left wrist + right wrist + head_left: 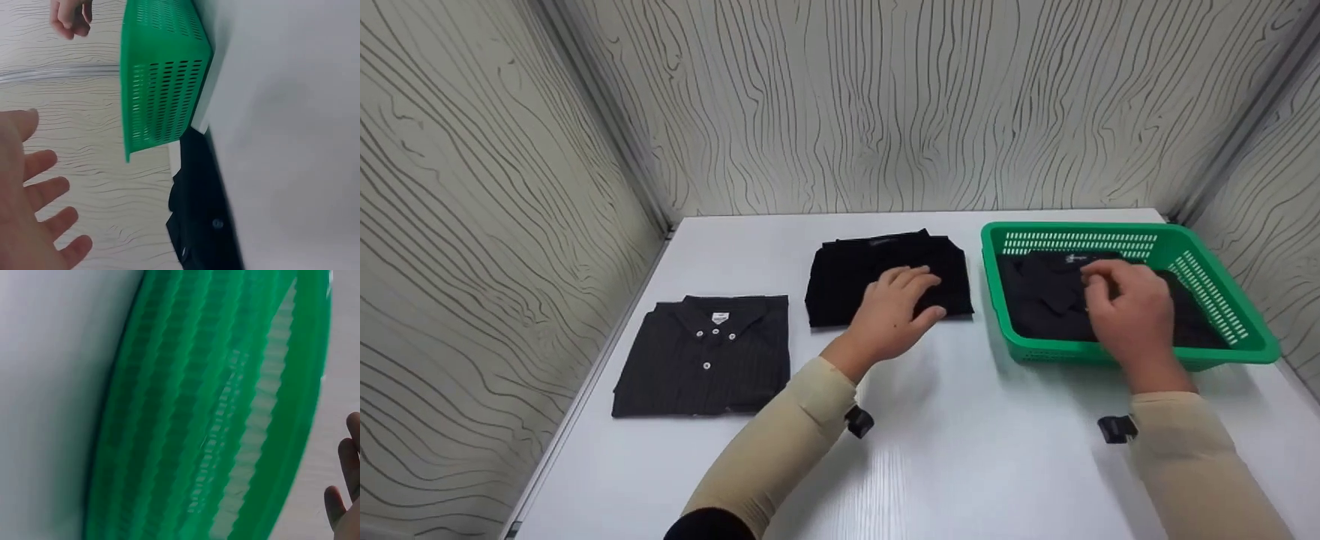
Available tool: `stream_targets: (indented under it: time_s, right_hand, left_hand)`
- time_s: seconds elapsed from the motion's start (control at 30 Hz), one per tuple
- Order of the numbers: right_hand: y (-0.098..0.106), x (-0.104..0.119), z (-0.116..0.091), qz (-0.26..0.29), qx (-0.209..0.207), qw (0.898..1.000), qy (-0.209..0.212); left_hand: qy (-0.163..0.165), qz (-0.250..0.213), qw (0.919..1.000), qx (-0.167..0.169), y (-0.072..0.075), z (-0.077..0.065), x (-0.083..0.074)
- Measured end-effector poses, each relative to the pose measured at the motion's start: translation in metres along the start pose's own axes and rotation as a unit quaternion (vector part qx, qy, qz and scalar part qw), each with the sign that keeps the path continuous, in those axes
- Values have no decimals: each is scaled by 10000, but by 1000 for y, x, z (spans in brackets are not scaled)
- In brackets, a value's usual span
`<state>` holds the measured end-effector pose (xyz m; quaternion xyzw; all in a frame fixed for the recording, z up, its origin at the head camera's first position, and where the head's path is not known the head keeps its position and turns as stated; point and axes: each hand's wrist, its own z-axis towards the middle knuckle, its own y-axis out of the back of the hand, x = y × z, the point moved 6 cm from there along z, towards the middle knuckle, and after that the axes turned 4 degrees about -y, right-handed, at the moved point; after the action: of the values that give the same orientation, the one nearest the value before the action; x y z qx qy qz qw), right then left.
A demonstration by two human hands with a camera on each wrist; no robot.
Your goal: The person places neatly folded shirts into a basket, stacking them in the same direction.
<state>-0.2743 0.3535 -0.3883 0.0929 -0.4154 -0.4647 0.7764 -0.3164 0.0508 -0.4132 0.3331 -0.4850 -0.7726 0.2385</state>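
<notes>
Hovering left hand (pixel 889 315): head view; fingers spread, released, above the black folded shirt (pixel 834 281), plain and flat.
Right hand (pixel 1132 311): over the green basket (pixel 1219 352); fingers loosely bent, grasping nothing.
Basket shirt (pixel 1039 300): black, collared, pale neck print; inside basket.
Charcoal shirt (pixel 675 375): left on white table (pixel 997 450); fine stripes, white buttons.
Left wrist view: left hand splayed; black folded shirt shows dull buttons.
Right wrist view: slotted basket wall; right hand partly visible.

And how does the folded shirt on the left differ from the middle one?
The left shirt is dark grey, finely striped; the middle shirt looks plain black. The left shirt shows a white label; the middle shirt shows no white one. The left shirt lies farther from the back wall than the middle shirt. Both lie folded.
</notes>
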Motion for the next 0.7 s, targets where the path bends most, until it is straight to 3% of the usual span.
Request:
stream_targets:
  time_s: [0.17,0.37,0.53,0.7]
  right_hand:
    - [-28,44,-11,486,551,9971,214]
    - [-62,90,-40,946,988,9875,782]
    - [-98,110,-65,1309,1498,9760,883]
    - [-137,117,-87,1512,2309,9606,322]
  left_hand:
    - [227,85,9995,-178,23,-43,27]
    - [830,-106,9951,-523,44,-102,75]
    - [1695,-203,9819,-814,59,-146,120]
    - [2492,-447,9625,-971,69,-185,163]
